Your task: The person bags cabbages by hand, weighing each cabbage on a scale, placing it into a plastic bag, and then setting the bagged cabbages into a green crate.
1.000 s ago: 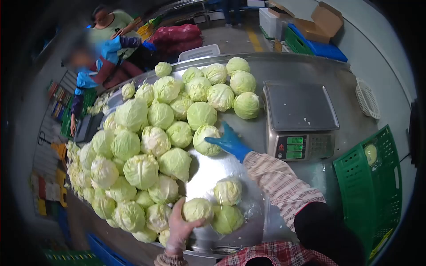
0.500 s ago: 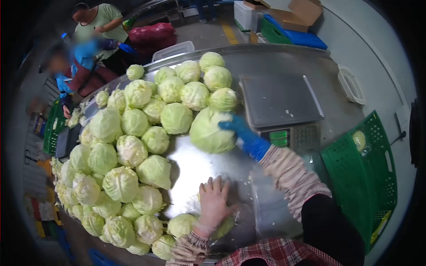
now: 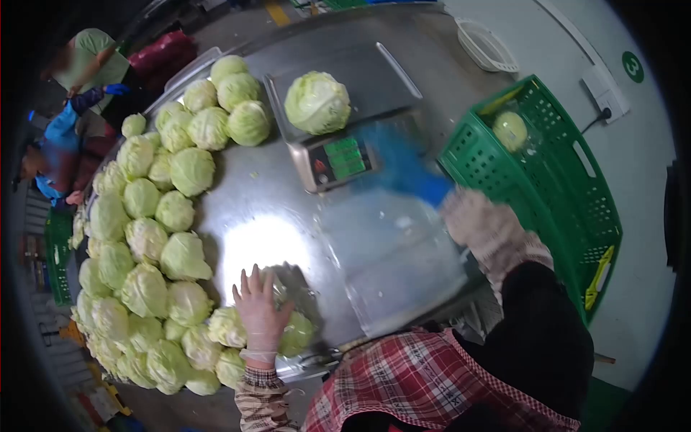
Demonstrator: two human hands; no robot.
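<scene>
A: Where is the big cabbage [image 3: 317, 103]?
B: On top of the scale [image 3: 338, 160]. Green lights glow on the scale's front.
A: And the right hand [image 3: 399, 162]?
B: It has a blue glove and is by the scale's front. It's too blurry, so I can't tell if its fingers are together or hold something.
A: What about the left hand [image 3: 263, 313]?
B: Its fingers are spread wide. It's far from the right hand and close to a green cabbage [image 3: 296, 335]. I can't tell if they touch.
A: What else is there?
B: A big pile [image 3: 145, 241] of cabbages on the table [image 3: 241, 191], clear plastic [image 3: 403, 266] below the scale, and a green crate [image 3: 471, 147] with a cabbage [image 3: 509, 131] in it.
</scene>
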